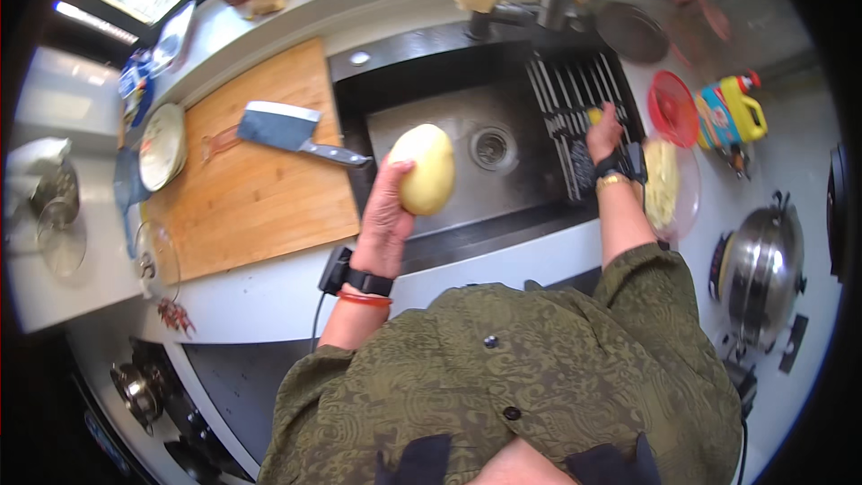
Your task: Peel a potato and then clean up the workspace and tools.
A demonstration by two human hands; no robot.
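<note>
My left hand (389, 205) holds a large peeled potato (425, 168), pale yellow and oval, over the left part of the metal sink (458, 195). Over the dark rack (572, 91) at the sink's right side is my right hand (606, 131), with a small yellow thing (595, 116) at its fingers; what it is and how it is gripped cannot be told. Left of the sink a cleaver (279, 126) lies on a wooden cutting board (269, 195), its handle reaching over the sink's edge.
Bowls (163, 148) stand at the board's left edge. Right of the sink are a red plastic basket (672, 108), a yellow bottle (731, 111), a clear container with pale food (661, 182) and a lidded steel pot (761, 276). The faucet (502, 17) rises behind the sink.
</note>
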